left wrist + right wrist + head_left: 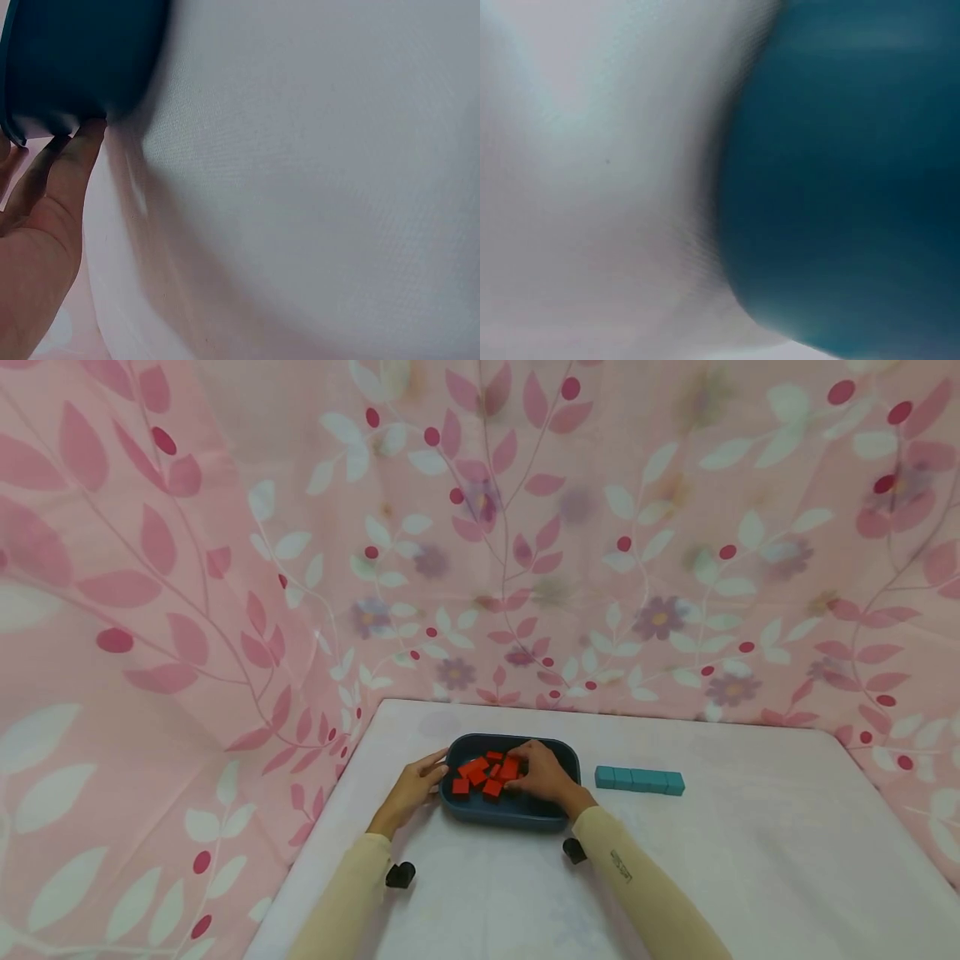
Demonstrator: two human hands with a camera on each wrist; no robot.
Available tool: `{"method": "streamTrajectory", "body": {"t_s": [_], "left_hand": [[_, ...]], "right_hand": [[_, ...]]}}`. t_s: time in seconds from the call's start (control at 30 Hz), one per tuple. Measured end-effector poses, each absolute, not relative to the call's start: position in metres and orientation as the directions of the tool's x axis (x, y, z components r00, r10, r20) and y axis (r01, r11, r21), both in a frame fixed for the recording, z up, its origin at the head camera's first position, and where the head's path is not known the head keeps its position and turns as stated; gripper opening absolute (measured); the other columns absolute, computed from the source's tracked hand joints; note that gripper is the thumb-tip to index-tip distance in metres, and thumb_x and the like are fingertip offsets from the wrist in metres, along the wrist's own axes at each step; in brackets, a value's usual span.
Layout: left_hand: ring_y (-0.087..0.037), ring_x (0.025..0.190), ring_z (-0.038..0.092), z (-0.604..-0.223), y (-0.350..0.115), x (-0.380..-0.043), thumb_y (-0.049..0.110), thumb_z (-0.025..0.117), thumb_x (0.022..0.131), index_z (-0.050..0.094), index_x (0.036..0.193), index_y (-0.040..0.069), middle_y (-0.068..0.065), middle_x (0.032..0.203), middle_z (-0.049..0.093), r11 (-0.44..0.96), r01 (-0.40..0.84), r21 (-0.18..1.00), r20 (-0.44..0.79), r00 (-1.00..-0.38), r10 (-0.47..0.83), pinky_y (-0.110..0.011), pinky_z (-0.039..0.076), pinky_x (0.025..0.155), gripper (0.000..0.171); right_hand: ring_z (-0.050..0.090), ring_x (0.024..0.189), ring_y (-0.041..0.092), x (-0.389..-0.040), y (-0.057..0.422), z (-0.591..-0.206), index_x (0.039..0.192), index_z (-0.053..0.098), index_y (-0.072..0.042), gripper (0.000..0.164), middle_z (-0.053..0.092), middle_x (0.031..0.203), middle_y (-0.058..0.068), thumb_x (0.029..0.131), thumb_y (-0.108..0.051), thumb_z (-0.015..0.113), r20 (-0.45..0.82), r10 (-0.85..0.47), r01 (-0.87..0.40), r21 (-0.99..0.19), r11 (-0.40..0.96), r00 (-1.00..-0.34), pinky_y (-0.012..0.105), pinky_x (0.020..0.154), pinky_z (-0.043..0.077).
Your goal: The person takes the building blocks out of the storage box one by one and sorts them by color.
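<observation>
A dark blue oblong tub with rounded corners stands on the white table and holds several red blocks. My left hand is at the tub's left end, its fairly straight fingers touching the outer wall and rim. The left wrist view shows fingertips against the tub's wall. Reaching in over the right side, my right hand pinches a red block between thumb and fingers. In the right wrist view only the tub's outer wall and the tablecloth show; the hand is hidden there.
To the right of the tub lies a straight row of teal blocks, set end to end. A white cloth covers the table. Pink floral curtains hang behind it and along the left side.
</observation>
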State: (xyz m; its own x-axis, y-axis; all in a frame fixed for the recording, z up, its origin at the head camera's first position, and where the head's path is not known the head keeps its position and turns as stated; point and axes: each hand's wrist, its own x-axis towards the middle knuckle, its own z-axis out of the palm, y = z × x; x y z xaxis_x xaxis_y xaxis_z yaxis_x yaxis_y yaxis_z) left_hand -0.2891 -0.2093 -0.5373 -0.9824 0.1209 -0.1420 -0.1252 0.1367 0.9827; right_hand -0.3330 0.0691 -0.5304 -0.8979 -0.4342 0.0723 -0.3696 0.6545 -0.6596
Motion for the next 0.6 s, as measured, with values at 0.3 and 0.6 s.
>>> {"method": "streamTrajectory", "body": {"t_s": [0.3,0.6], "left_hand": [[-0.033,0.118,0.057,-0.537,-0.210,-0.288,0.017,0.056,0.100,0.047,0.146,0.020,-0.020,0.140,0.050,0.126,-0.124,0.984,-0.141,-0.980,0.138,-0.049,0.048,0.093,0.047],[-0.033,0.118,0.057,-0.533,-0.209,-0.287,0.018,0.056,0.100,0.047,0.146,0.020,-0.020,0.139,0.052,0.157,-0.118,0.981,-0.139,-0.982,0.126,-0.047,0.050,0.092,0.047]], "right_hand": [[0.055,0.108,0.022,-0.329,0.086,-0.510,0.133,0.060,-0.006,0.069,0.049,0.118,0.006,0.071,-0.013,0.089,0.161,-0.414,-0.403,-0.687,0.605,-0.896,0.035,0.092,0.051],[0.058,0.110,0.027,-0.317,0.131,-0.480,0.127,0.062,-0.003,0.063,0.056,0.122,0.008,0.071,-0.010,0.089,0.283,-0.354,-0.440,-0.729,0.525,-0.891,0.043,0.089,0.052]]}}
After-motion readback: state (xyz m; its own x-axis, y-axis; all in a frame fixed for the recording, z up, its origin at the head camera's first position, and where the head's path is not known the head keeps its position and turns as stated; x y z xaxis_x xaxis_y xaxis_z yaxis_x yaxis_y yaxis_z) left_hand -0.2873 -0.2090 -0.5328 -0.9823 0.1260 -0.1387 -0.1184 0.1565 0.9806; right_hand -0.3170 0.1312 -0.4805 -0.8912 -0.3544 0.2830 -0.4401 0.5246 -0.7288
